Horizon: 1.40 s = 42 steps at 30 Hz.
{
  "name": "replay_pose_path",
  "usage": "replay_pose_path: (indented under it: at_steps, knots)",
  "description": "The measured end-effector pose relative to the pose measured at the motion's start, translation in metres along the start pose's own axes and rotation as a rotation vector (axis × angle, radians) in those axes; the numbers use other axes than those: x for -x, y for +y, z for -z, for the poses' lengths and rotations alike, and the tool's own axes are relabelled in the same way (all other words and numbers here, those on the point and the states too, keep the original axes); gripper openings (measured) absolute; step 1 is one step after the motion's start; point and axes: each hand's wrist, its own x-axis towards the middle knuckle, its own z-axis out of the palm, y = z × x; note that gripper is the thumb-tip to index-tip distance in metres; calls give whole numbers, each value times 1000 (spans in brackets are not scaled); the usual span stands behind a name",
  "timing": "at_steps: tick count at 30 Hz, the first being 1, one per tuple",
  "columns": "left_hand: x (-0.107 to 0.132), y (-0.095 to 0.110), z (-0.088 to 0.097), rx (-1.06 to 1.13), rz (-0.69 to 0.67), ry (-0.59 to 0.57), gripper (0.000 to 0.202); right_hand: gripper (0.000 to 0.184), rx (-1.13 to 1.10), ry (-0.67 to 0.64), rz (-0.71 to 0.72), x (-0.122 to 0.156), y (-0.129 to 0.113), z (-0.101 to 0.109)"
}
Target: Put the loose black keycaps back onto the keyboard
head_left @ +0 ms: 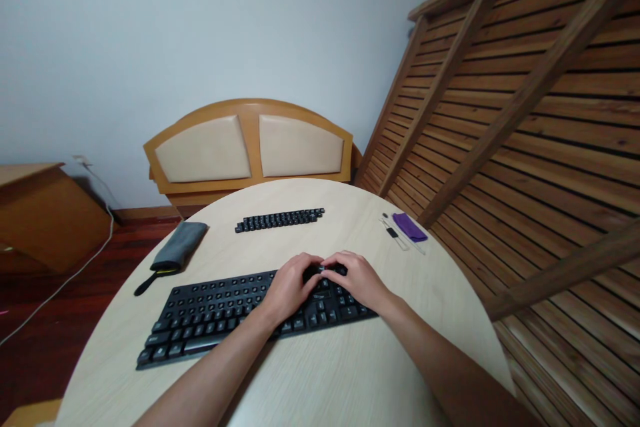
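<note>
A black keyboard (pixel 207 327) lies slantwise on the round table. Its left upper rows show bare key sockets, while the lower rows still carry keycaps. My left hand (pixel 293 287) and my right hand (pixel 357 277) meet over the keyboard's upper right part. Both have curled fingers, with thumbs and fingertips pinched close together at the keys. Whatever small piece sits between the fingertips is mostly hidden. Behind the keyboard, loose black keycaps (pixel 280 220) stand in neat rows on the tabletop.
A grey pouch (pixel 181 245) with a black loop lies at the table's left. To the right are a wire puller (pixel 393 233) with a black grip, a thin white stick and a purple cloth (pixel 410 227). Beyond the round table (pixel 330 373) stand a padded headboard (pixel 250 147) and slatted wood (pixel 525 147).
</note>
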Motion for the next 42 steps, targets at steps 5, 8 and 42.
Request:
replay_pose_path:
  at_steps: [5,8,42]
  knots:
    - [0,1,1,-4,14,1,22,15,-6,11,9,0,6,-2]
    - [0,-2,0,-7,38,30,20,15,-4,12,28,1,7,-3]
    - [-1,-17,16,104,75,-99,18,18,-18,-7,158,4,14,-1]
